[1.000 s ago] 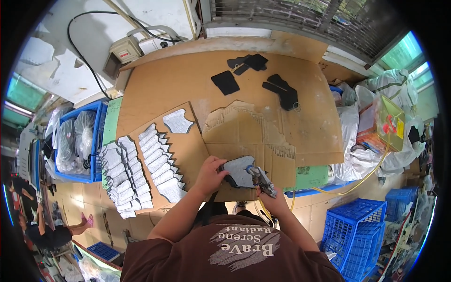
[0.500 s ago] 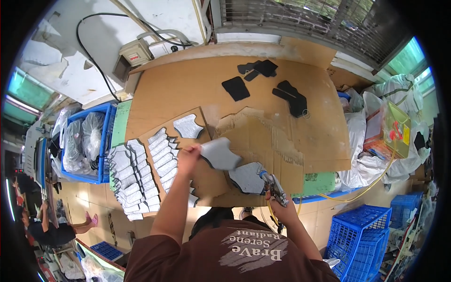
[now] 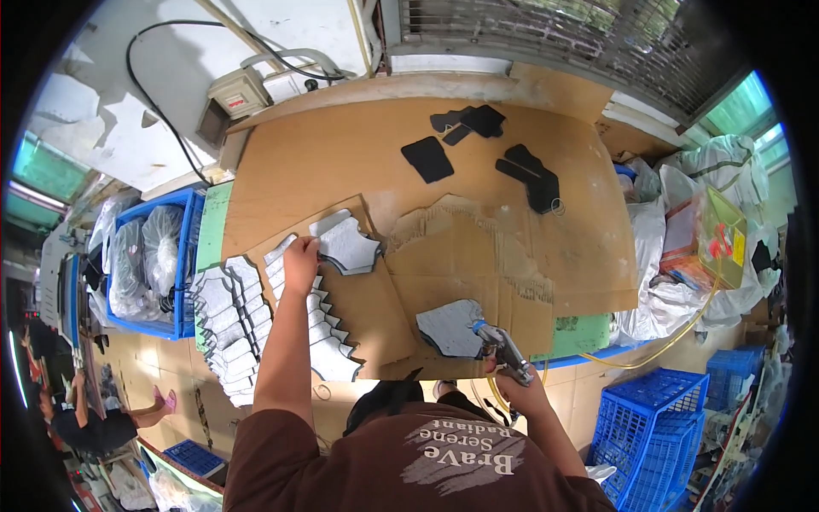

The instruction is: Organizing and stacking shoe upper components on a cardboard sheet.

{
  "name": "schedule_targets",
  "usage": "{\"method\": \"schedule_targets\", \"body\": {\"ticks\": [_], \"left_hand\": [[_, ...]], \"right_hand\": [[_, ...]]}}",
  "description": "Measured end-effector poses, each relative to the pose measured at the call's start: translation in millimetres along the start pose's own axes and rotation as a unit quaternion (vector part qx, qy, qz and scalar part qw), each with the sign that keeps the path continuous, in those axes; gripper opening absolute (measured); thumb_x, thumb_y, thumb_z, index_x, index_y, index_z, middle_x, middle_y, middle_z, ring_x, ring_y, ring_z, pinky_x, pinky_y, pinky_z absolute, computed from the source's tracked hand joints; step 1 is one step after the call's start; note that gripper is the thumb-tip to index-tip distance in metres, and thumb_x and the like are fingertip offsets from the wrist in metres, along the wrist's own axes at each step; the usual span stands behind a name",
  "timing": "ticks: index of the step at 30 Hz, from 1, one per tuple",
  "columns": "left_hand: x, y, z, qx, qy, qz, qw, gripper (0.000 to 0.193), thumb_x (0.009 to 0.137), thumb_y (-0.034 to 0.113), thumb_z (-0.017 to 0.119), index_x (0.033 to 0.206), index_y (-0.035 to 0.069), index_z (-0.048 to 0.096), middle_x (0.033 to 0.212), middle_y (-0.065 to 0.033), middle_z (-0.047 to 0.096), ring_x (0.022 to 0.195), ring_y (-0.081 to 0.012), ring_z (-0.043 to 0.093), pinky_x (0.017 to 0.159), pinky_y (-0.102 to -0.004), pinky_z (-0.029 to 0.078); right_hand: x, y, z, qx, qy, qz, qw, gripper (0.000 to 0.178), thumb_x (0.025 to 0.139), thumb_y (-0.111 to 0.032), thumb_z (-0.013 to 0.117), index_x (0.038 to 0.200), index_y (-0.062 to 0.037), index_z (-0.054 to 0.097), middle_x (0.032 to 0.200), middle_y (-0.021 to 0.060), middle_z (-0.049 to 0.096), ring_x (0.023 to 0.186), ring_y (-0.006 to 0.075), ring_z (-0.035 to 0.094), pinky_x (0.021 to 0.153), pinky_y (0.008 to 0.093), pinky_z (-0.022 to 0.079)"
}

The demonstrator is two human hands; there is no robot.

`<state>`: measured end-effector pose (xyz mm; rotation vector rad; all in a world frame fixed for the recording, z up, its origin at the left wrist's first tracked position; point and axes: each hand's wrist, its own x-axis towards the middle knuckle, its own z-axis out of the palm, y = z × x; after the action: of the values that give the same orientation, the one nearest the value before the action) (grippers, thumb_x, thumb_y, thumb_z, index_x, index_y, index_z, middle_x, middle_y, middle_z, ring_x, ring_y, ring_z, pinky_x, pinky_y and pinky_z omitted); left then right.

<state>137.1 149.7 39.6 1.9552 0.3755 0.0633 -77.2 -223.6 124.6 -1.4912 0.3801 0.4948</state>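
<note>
My left hand [image 3: 300, 264] pinches the left edge of a light grey cut panel [image 3: 351, 247] with a dark rim. That panel lies low over another grey panel [image 3: 328, 224] and partly covers it. In my right hand [image 3: 522, 392] is a silver spray gun [image 3: 508, 352] with a blue front ring. Its nozzle points at a single grey panel [image 3: 452, 328] on the cardboard near the table's front edge. Left of my left forearm, overlapping rows of similar panels [image 3: 229, 311] cover the cardboard, and another row [image 3: 328, 337] lies just right of that forearm.
Several black cut pieces [image 3: 426, 160] lie at the back of the cardboard-covered table [image 3: 307, 154]. A blue crate of plastic bags [image 3: 198, 256] stands left. White bags [image 3: 653, 290] and a yellow hose [image 3: 631, 365] are right; blue crates [image 3: 653, 427] stand below. Another person [image 3: 90, 422] is far left.
My left hand has carried the grey panel left and away from me, from mid-table onto the panel at the row's far end. My right hand and the spray gun have shifted slightly toward me.
</note>
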Motion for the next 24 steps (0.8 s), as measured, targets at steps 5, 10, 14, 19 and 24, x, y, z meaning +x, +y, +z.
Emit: {"method": "schedule_targets", "body": {"ticks": [5,10,14,19,24], "left_hand": [[-51.5,55.2,0.9,-0.301,-0.033,-0.017,0.953,0.013,0.087,0.013,0.052,0.079,0.004,0.056,0.062,0.0016,0.051,0.051,-0.0058,0.043,0.05,-0.0197,0.037],[-124.9,75.3,47.7,-0.166,-0.145,-0.09,0.971,0.014,0.085,0.016,0.055,0.076,0.006,0.058,0.063,0.0037,0.053,0.054,-0.005,0.045,0.052,-0.0189,0.038],[-151.4,44.4,86.5,0.048,-0.054,0.209,0.975,0.012,0.082,0.013,0.058,0.076,0.003,0.058,0.063,0.0026,0.053,0.057,-0.0063,0.049,0.054,-0.0215,0.041],[-158.4,37.5,91.2,0.048,0.002,0.409,0.911,0.009,0.08,0.011,0.06,0.078,0.002,0.059,0.065,0.0004,0.055,0.06,-0.0068,0.05,0.056,-0.0224,0.042],[-96.1,24.6,61.0,-0.236,-0.016,-0.05,0.97,0.011,0.082,0.013,0.059,0.081,0.002,0.061,0.065,0.0013,0.055,0.055,-0.0061,0.048,0.052,-0.0207,0.04]], "right_hand": [[-7.4,-0.7,-18.3,0.034,0.052,-0.006,0.998,0.024,0.071,0.002,0.044,0.093,-0.0015,0.052,0.053,-0.0017,0.043,0.038,0.004,0.033,0.037,0.0187,0.024],[-10.2,5.6,-28.6,0.061,0.094,-0.017,0.994,0.027,0.071,0.001,0.044,0.096,-0.003,0.051,0.05,-0.0012,0.041,0.037,0.0051,0.034,0.036,0.0193,0.024],[-13.1,1.6,-27.8,0.064,0.087,-0.025,0.994,0.029,0.07,0.002,0.044,0.098,-0.0029,0.051,0.05,-0.0011,0.042,0.038,0.0051,0.035,0.036,0.0191,0.024],[-12.2,4.6,-25.1,0.076,0.068,-0.024,0.994,0.03,0.071,0.004,0.044,0.099,-0.0023,0.051,0.052,-0.0013,0.043,0.039,0.0047,0.035,0.035,0.0191,0.024],[-11.1,4.3,-23.3,0.059,0.055,-0.014,0.997,0.03,0.071,0.004,0.044,0.099,-0.0018,0.05,0.058,-0.0001,0.046,0.039,0.0041,0.035,0.035,0.019,0.025]]}}
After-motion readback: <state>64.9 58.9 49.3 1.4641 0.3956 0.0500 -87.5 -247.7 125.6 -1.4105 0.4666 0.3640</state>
